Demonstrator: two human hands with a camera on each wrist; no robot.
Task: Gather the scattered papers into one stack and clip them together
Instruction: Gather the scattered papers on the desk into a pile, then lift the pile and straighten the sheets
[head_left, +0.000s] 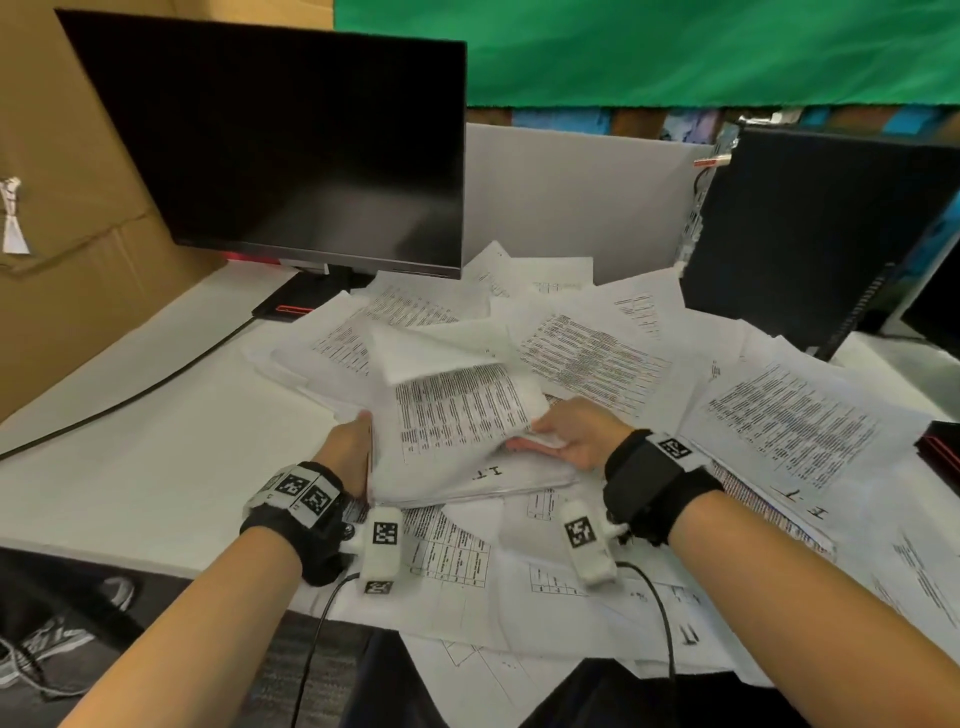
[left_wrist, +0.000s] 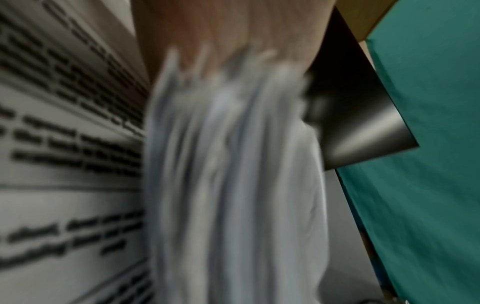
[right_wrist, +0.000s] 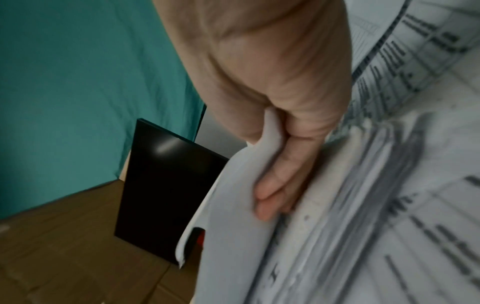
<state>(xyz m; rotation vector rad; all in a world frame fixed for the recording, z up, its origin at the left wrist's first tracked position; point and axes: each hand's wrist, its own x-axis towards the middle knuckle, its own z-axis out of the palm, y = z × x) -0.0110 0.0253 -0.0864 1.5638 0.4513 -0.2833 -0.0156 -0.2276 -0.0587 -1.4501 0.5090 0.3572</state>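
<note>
Item: partial stack of papers (head_left: 457, 441), held above the desk (head_left: 156, 467) between two hands. Left hand (head_left: 348, 447): pressed against the stack's left edge, fingers hidden behind the sheets in the head view; the left wrist view shows blurred sheet edges running out from the palm, so how far the fingers curl cannot be told, though the hand clearly bears on the bundle. Right hand (right_wrist: 272, 102): fingers (right_wrist: 270, 197) curled round the stack's right edge, slipped under one bowed top sheet and over the rest, a firm grip that seems meant to square the edges while the opposite hand acts as a stop. Stack condition: uneven, top sheets curling up away from the grip, lower ones flatter. Loose papers (head_left: 779, 426): many printed sheets lie spread under and beyond both hands, to the right of the right-hand grip, ahead of it toward the monitor (head_left: 291, 150), and nearer the body over the desk's front edge. Computer tower (head_left: 810, 234): stands well beyond the right hand. Clip: none identifiable in any view. Assessment: gathering is under way and far from complete; most sheets are outside the held bundle, and clipping has not begun.
</note>
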